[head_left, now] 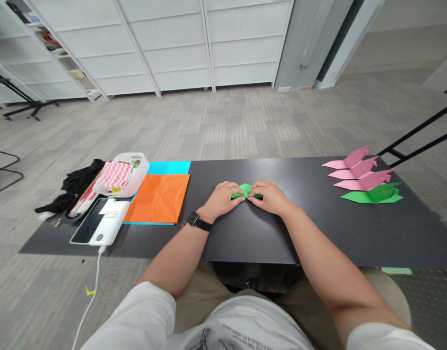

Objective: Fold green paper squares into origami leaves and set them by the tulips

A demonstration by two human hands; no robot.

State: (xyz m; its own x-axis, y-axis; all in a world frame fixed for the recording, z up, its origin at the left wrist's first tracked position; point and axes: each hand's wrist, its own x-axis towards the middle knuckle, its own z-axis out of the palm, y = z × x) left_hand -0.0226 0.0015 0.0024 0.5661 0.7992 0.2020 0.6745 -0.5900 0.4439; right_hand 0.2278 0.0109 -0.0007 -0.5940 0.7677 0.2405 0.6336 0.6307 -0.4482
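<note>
A partly folded piece of green origami paper (pixel 246 190) lies on the dark table in front of me, largely covered by my fingers. My left hand (pixel 225 195) pinches its left side, thumb along the near edge. From the other side my right hand (pixel 267 195) grips it the same way, and the two thumbs almost meet at the middle. To the right stand several folded paper birds in a row: pink ones (pixel 354 171) behind and a green one (pixel 374 194) nearest me.
Left of my hands lies a stack of orange paper (pixel 157 199) over blue sheets (pixel 170 167). Beyond it sit a white container (pixel 140 176), a phone (pixel 90 221), a white power bank (pixel 109 223) with a cable (pixel 95 282), and black cloth (pixel 80 177). The dark table (pixel 252 233) is narrow.
</note>
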